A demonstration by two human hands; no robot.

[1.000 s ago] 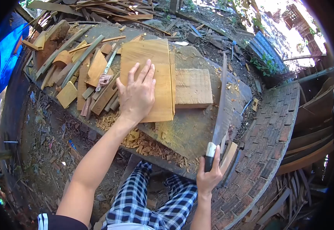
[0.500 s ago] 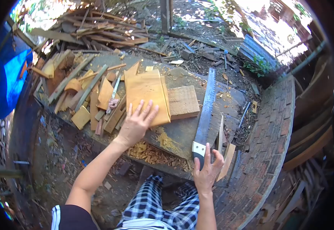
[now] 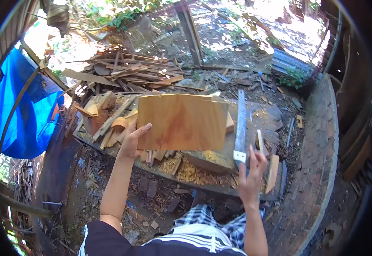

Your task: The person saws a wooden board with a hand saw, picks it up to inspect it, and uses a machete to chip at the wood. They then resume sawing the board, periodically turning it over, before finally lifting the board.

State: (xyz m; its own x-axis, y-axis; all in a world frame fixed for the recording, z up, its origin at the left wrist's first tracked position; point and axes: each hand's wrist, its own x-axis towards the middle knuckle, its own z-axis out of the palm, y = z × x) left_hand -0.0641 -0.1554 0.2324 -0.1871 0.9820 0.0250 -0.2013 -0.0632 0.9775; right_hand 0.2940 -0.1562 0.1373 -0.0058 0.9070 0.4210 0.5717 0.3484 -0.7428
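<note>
Lifted off the slab point(image 3: 268, 114), the board point(image 3: 181, 121) stands upright, its lower corner gripped by the left hand point(image 3: 131, 141), while the right hand point(image 3: 251, 179), seemingly open, hovers over the saw point(image 3: 240, 126) at the slab's right edge.

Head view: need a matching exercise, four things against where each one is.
Things:
1. board
2. saw
3. tarp
4. scraps

Places:
A. flat on the table, handle end by the right hand
B. held up in the left hand
C. hanging at far left, blue
D. heaped at the table's far end

Pairs: 1-B, 2-A, 3-C, 4-D
</note>
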